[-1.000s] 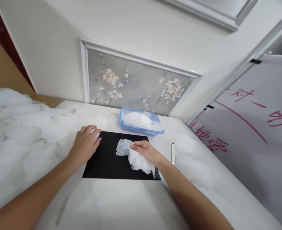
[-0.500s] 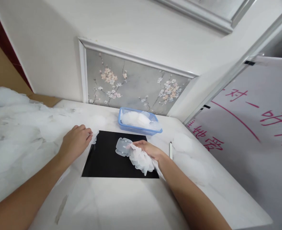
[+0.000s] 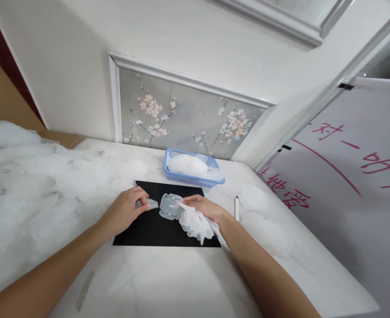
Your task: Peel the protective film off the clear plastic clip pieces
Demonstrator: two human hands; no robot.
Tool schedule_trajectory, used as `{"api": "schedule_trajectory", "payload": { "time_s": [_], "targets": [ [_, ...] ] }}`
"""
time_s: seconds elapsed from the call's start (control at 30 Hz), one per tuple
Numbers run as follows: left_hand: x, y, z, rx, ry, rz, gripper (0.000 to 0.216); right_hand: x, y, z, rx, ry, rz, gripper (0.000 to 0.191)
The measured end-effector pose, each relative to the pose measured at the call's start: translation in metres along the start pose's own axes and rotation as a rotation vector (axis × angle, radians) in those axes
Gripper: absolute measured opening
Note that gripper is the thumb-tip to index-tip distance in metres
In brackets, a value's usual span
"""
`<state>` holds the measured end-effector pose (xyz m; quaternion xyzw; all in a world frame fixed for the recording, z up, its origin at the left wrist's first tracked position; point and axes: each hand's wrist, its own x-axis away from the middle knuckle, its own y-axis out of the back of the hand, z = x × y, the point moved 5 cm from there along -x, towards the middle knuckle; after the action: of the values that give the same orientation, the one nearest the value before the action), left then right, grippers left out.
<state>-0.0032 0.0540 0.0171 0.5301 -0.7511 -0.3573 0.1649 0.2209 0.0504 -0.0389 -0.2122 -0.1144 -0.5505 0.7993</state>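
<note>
I counted two hands, one black mat (image 3: 140, 236), one blue basket (image 3: 195, 180) and one white pen-like stick (image 3: 236, 208); the heap of plastic pieces (image 3: 49, 185) on the left was too crowded to count. The left hand (image 3: 128, 207) pinched a small clear piece (image 3: 152, 203) between thumb and fingers, above the mat. The right hand (image 3: 206, 206) gripped one white bunch (image 3: 196, 225), and one flat piece (image 3: 171, 206) stuck out past its fingertips; I couldn't tell whether it was pinched too. The basket stood just beyond the mat's far edge, the stick near its right edge, the heap near its left. My best room for moving was the mat's near left part and the table (image 3: 168, 282) in front. The flat piece looked frosted, squarish, with rounded tabs; the bunch was layered and ruffled.
</note>
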Motion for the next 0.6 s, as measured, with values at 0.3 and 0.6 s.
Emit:
{"api": "schedule_trajectory", "payload": {
  "time_s": [0.3, 0.6],
  "targets": [
    [0.003, 0.003, 0.006, 0.538, 0.301, 0.002, 0.028, -0.002, 0.001, -0.001, 0.032, 0.022, 0.013, 0.04],
    [0.004, -0.011, 0.006, 1.252, 0.516, 0.063, 0.014, 0.002, 0.0, 0.001, 0.01, 0.051, 0.001, 0.04]
  ]
}}
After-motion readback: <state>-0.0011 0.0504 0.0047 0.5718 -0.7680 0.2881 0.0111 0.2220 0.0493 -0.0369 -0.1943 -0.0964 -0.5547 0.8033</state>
